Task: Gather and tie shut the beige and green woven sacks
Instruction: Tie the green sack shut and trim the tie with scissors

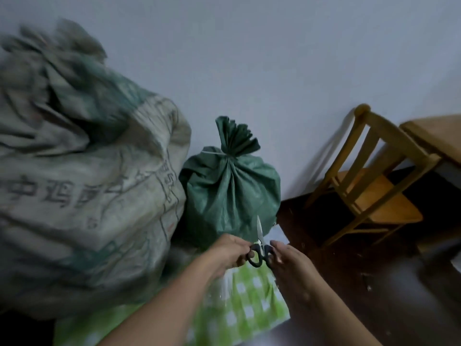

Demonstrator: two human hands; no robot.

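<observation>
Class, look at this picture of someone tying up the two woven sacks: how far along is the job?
Done: the green sack is gathered at the neck and bound with a pale cord. In hand: both hands, left hand and right hand, hold black-handled scissors, blades closed and pointing up. Left: the beige sack is blurred; its top looks bunched, but no tie shows, so it may need tying.

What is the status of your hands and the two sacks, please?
Both hands on the black-handled scissors: left hand, right hand. Green sack tied shut with white cord. Beige sack blurred, tie not visible. Nothing in the way.
</observation>
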